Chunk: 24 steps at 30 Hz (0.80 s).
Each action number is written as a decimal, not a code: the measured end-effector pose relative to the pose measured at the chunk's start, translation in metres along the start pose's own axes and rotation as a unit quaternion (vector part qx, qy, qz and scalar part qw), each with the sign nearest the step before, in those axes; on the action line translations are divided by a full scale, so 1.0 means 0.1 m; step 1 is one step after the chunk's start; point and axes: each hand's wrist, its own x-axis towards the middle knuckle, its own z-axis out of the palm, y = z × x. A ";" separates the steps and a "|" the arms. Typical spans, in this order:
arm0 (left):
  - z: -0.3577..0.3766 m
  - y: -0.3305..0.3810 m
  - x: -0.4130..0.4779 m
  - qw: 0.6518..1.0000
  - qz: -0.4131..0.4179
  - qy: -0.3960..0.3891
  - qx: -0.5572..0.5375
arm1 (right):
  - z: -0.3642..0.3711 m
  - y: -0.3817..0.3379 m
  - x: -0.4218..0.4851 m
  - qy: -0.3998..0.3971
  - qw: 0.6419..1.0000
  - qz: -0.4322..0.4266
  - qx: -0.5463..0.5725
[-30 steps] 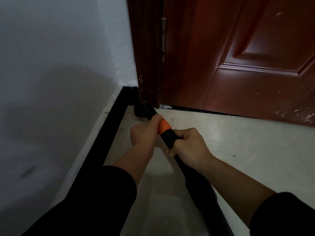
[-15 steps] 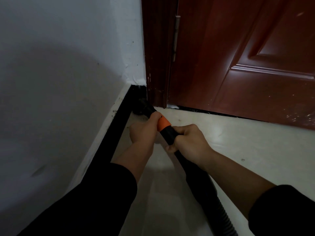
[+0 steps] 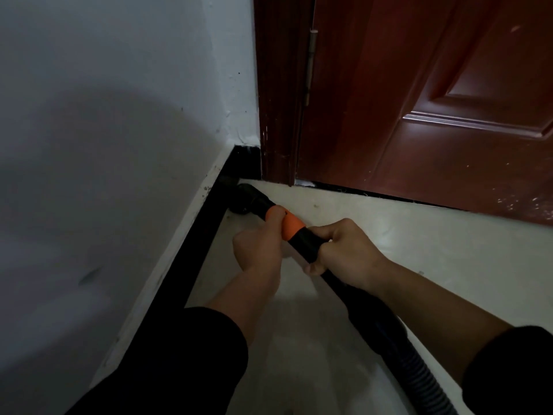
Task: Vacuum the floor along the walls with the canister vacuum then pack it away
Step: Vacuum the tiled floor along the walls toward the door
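Head view: left hand [image 3: 257, 253], right hand [image 3: 347, 256] clamped round wand [image 3: 305, 245]; nozzle [image 3: 244, 200] against skirting [image 3: 191, 265] by door frame [image 3: 278, 115], pale floor [image 3: 419, 250] rightward.

We can read no writing, label, brand, number or sign anywhere. The orange collar [image 3: 291, 226] under the thumb of our left hand [image 3: 257, 250] is plain. So is the black tube [image 3: 305, 245] just ahead of the curled fingers of our right hand [image 3: 347, 253], and the door [image 3: 419, 100] beyond our fingers shows only scuffs.
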 end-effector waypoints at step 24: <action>-0.17 -0.18 -0.09 0.997 -0.009 -0.074 -0.004 | 0.23 0.15 -0.31 0.068 0.974 -0.082 -0.199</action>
